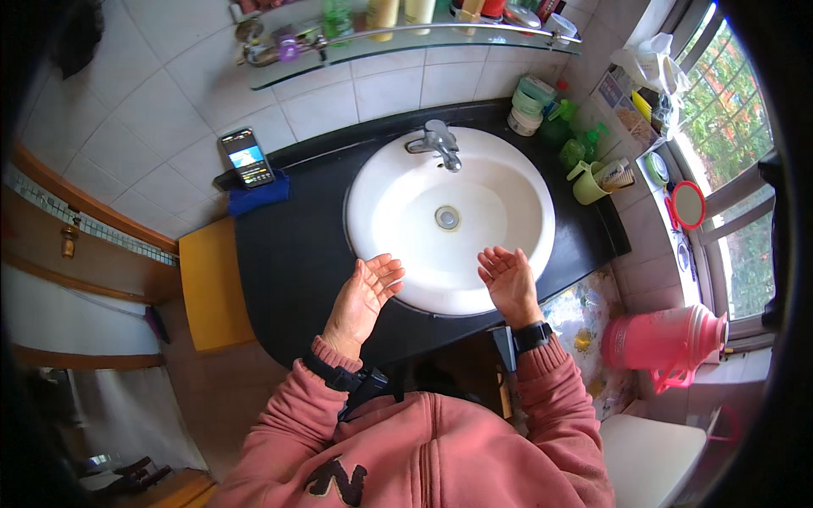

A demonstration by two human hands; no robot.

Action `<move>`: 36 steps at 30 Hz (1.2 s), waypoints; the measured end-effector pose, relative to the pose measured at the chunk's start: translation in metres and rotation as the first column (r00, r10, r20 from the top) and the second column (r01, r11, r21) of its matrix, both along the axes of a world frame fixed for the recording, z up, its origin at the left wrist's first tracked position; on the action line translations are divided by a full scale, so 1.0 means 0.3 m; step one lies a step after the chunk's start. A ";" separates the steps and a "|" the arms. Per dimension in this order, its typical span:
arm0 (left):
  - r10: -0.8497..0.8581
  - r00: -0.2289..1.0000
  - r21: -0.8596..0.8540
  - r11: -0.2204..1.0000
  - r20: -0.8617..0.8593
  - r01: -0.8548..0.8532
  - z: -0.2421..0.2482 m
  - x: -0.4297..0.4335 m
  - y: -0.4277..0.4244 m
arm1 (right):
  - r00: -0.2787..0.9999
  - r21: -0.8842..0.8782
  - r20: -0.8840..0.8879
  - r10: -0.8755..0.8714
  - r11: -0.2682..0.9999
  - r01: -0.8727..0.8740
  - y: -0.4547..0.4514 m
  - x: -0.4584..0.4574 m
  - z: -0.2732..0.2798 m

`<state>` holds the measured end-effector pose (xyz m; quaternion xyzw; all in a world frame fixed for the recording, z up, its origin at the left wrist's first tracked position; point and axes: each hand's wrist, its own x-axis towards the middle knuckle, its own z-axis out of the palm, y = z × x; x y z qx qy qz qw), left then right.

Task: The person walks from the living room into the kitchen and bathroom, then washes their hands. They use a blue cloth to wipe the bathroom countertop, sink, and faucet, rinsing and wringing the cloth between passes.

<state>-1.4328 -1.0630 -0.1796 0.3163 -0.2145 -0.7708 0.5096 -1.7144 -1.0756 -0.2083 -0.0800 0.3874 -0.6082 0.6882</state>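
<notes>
Both of my hands are raised over the near rim of a white oval washbasin (394, 197), palms turned up and inward. My left hand (365, 298), fingers slightly curled and apart, holds nothing above the basin's near left edge. Over the near right edge, my right hand (510, 282) is likewise bare, its fingers loosely bent. A chrome single-lever faucet (439, 145) stands at the back of the basin, and no water stream shows. The metal drain plug (447, 218) sits in the bowl's middle. Black straps circle both wrists over pink cuffs.
A black countertop (298, 254) surrounds the basin. At its back left, a smartphone (246, 159) leans on the wall by a blue cloth (259, 195). Green pump bottles (575, 149) and a green cup (589, 184) stand right. A pink thermos flask (660, 338) and glass shelf (406, 41) flank this.
</notes>
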 end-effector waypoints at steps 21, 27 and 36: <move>0.153 0.988 0.534 0.833 0.027 -0.144 -0.471 -0.400 -0.350 | 0.986 0.617 0.052 0.157 0.771 -0.155 -0.427 -0.021 -0.490; 0.213 0.971 0.476 0.869 -0.111 -0.136 -0.455 -0.416 -0.392 | 0.766 -0.064 -0.053 0.640 0.764 -0.642 -0.291 0.090 -0.197; 0.281 0.929 0.389 0.905 -0.240 -0.174 -0.264 -0.558 -0.336 | 0.194 0.307 -0.807 0.558 0.676 -0.670 -0.429 0.121 -0.309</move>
